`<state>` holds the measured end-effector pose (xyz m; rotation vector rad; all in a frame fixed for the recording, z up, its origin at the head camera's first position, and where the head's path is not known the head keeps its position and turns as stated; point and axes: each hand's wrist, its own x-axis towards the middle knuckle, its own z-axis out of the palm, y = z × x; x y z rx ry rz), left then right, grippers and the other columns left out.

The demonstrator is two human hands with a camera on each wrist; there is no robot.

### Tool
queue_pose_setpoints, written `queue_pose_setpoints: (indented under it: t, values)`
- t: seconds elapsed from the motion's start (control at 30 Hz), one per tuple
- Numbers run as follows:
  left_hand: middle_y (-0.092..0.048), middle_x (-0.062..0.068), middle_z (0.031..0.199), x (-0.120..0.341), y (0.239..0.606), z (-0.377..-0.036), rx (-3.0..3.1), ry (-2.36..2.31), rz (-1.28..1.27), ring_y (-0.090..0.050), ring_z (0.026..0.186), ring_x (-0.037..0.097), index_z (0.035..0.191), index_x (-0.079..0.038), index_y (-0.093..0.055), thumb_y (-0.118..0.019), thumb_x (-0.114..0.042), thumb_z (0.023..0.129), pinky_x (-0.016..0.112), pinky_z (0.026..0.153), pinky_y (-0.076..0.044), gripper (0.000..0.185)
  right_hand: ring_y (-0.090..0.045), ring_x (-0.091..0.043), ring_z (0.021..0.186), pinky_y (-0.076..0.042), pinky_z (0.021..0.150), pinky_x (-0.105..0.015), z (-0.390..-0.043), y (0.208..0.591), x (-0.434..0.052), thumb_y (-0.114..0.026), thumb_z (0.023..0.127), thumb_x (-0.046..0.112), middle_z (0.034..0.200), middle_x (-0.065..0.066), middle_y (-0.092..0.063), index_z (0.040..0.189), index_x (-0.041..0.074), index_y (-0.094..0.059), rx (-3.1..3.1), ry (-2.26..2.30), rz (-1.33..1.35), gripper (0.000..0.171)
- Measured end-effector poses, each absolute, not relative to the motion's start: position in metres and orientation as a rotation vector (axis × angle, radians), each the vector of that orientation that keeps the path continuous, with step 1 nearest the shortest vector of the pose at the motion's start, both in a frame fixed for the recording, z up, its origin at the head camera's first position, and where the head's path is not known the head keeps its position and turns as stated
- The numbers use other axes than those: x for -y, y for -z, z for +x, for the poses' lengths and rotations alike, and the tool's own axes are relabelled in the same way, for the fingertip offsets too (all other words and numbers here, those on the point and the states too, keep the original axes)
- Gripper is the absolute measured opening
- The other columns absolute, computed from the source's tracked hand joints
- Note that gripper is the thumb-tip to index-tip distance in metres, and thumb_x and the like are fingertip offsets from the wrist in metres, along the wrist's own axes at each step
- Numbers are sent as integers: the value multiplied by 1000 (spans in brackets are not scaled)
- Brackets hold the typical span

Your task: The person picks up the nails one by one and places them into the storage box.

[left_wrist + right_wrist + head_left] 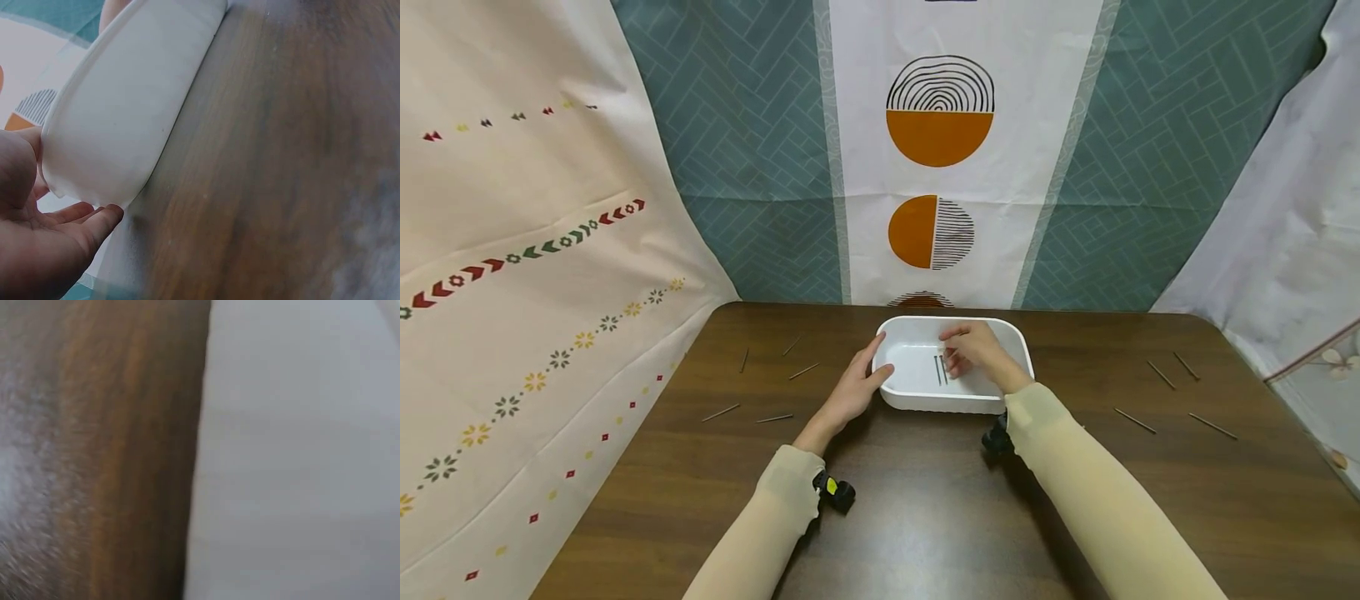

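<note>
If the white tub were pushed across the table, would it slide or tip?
The white tub looks thin-walled and nearly empty, so probably light. It is wide and low, so it would likely slide, not tip. The left hand touching its side suggests it shifts easily.

A staged recording corner is shown rather than a lived-in room: a dark wooden tabletop [925, 517] is closed in along its far and side edges by hung patterned cloths [535, 250], and no walls or furniture can be seen behind them.
</note>
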<state>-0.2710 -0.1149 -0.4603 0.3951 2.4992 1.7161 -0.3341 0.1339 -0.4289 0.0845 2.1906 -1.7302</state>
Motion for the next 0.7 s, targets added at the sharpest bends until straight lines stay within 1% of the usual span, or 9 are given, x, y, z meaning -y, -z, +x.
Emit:
queue_pose_setpoints:
  t: [0.1,0.2,0.37,0.53,0.7]
  values:
    - [-30,22,164,114,461,-271,-2500,-1713,394,-29,151,40,166,-19,-29,-58,-23,107,61,121,-23,66,-65,-19,64,-60,63,-33,-333,421,-136,-54,105,6,89,-15,-66,129,-8,-62,-2213,1690,50,29]
    - [-30,22,164,114,461,-271,-2500,-1720,389,-29,151,40,166,-20,-29,-58,-23,107,61,121,-22,66,-67,-22,73,-62,71,-35,-331,408,-139,-53,106,8,97,-18,-66,131,-9,-62,-2250,1631,-41,31]
    - [-30,23,164,114,461,-272,-2493,-1730,392,-29,151,40,166,-19,-29,-58,-23,107,60,122,-22,66,-68,-29,84,-62,80,-41,-328,389,-148,-51,107,9,107,-23,-65,134,-11,-59,-2263,1548,-176,35]
    - [-31,23,163,115,461,-271,-2485,-1742,395,-29,151,41,166,-17,-30,-58,-22,107,62,121,-22,66,-69,-33,89,-61,83,-43,-328,380,-160,-51,108,12,113,-27,-65,136,-12,-57,-2241,1462,-257,37]
    - [-31,23,163,114,461,-271,-2475,-1759,390,-28,151,41,165,-16,-31,-60,-22,107,63,121,-20,66,-69,-40,99,-61,84,-43,-328,372,-178,-48,109,13,117,-29,-65,141,-11,-54,-2221,1378,-306,40]
